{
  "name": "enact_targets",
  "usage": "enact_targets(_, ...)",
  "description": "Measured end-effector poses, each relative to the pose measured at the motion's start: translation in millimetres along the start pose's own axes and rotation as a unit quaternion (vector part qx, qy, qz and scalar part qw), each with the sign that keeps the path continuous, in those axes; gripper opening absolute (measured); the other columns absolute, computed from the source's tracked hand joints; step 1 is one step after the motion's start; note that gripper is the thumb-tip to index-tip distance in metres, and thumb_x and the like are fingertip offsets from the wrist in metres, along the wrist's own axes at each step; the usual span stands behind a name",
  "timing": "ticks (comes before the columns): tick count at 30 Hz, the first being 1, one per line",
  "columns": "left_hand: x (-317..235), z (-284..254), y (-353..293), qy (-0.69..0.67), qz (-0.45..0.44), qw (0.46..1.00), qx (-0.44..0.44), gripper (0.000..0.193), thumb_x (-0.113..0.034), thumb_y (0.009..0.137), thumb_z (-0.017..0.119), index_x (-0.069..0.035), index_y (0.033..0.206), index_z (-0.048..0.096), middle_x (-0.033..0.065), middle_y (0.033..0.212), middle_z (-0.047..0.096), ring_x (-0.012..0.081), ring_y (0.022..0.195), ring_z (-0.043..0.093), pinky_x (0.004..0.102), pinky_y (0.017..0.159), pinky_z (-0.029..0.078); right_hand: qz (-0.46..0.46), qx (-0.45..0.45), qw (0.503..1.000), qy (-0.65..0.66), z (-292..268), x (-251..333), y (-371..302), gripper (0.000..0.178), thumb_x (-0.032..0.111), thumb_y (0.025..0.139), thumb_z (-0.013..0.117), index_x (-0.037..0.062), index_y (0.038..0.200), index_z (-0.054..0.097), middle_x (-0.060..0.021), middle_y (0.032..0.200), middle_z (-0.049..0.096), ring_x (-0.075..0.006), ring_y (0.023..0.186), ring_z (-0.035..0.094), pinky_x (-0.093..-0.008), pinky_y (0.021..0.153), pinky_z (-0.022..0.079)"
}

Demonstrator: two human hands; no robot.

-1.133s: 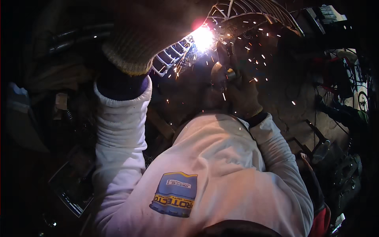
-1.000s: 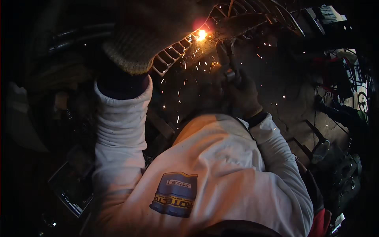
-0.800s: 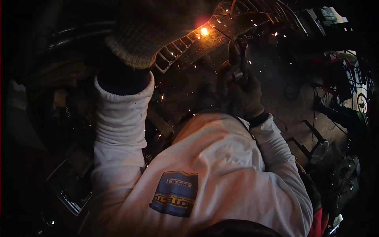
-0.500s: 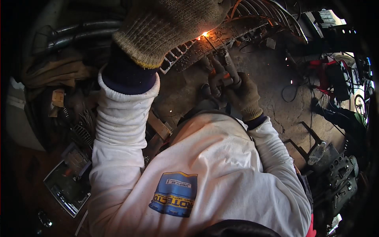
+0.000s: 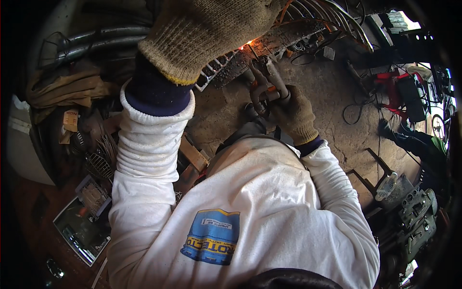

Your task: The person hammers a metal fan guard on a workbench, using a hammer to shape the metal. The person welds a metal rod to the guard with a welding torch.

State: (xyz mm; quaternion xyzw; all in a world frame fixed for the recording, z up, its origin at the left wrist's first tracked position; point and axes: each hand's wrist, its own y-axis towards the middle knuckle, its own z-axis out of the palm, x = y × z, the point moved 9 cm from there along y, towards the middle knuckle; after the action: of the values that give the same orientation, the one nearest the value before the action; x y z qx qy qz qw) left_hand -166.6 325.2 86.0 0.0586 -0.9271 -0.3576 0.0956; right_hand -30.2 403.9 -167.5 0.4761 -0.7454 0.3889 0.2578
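Note:
My right hand (image 5: 296, 115), in a knitted work glove, is closed round a welding electrode holder (image 5: 274, 79). The holder's jaws point up and away from me, and a thin rod stands out near its tip. Just beyond the tip, a red-orange glowing spot (image 5: 248, 44) marks a dark metal workpiece (image 5: 269, 42). My gloved left hand (image 5: 211, 36) is raised large at the upper edge and looks closed. Its fingertips, and whatever they grip, are hidden. It covers part of the workpiece and of the ladder-like metal bars (image 5: 214, 70) below its edge.
Curved metal bars (image 5: 332, 14) arch at the far right. Long pipes (image 5: 103, 38) and a brown cloth (image 5: 72, 89) lie at left. Cables (image 5: 353, 113) trail over the floor at right, near a red frame (image 5: 392, 91). Another person's leg (image 5: 409, 139) and heavy metal parts (image 5: 418, 212) are farther right.
The bright arc and its sparks have died down to a dull orange glow. The electrode holder has shifted slightly toward me and left. My left hand has hardly moved.

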Motion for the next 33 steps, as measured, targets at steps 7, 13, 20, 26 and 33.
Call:
enact_targets(7,-7,6,-1,0.039,-0.016,0.998,0.053,0.025,-0.010,0.097,0.063,-0.009,0.121,0.071,0.0102,0.096,0.076,0.0214,0.078,0.074,0.0324,0.070,0.063,-0.020,-0.044,0.999,-0.013,6,-8,1,0.045,0.033,0.084,0.076,0.0081,0.120,0.067,-0.0186,0.105,0.074,-0.0367,0.095,0.073,-0.0456,0.084,0.058)
enact_targets(13,-3,8,-10,0.000,-0.003,1.000,0.009,0.025,-0.014,0.098,0.064,-0.009,0.122,0.070,0.0095,0.102,0.075,0.0218,0.083,0.074,0.0335,0.074,0.063,-0.074,-0.074,0.994,0.012,9,-6,3,0.038,0.036,0.085,0.076,0.0070,0.109,0.068,-0.0184,0.097,0.073,-0.0395,0.090,0.071,-0.0490,0.079,0.057)
enact_targets(20,8,20,-45,0.032,-0.008,0.998,0.056,0.029,-0.018,0.099,0.065,-0.009,0.127,0.067,0.0095,0.111,0.073,0.0221,0.090,0.074,0.0333,0.079,0.062,-0.106,-0.077,0.977,0.168,6,0,0,0.026,0.018,0.089,0.074,0.0056,0.111,0.067,-0.0120,0.096,0.074,-0.0222,0.083,0.073,-0.0367,0.074,0.057)
enact_targets(26,1,-8,-14,-0.026,-0.067,0.996,0.054,0.028,-0.018,0.096,0.068,-0.010,0.122,0.070,0.0088,0.111,0.074,0.0237,0.093,0.074,0.0351,0.080,0.061,-0.057,0.033,0.898,0.436,17,-15,4,0.028,0.014,0.092,0.074,0.0034,0.117,0.066,-0.0033,0.095,0.073,-0.0084,0.079,0.068,-0.0269,0.068,0.055)
enact_targets(33,2,-1,-9,-0.103,-0.071,0.992,0.011,0.025,-0.015,0.091,0.072,-0.009,0.115,0.073,0.0099,0.108,0.075,0.0270,0.094,0.073,0.0368,0.080,0.061,-0.051,0.021,0.943,0.329,15,-35,11,0.038,0.023,0.089,0.076,0.0028,0.120,0.066,-0.0056,0.098,0.073,-0.0116,0.085,0.069,-0.0299,0.075,0.055)
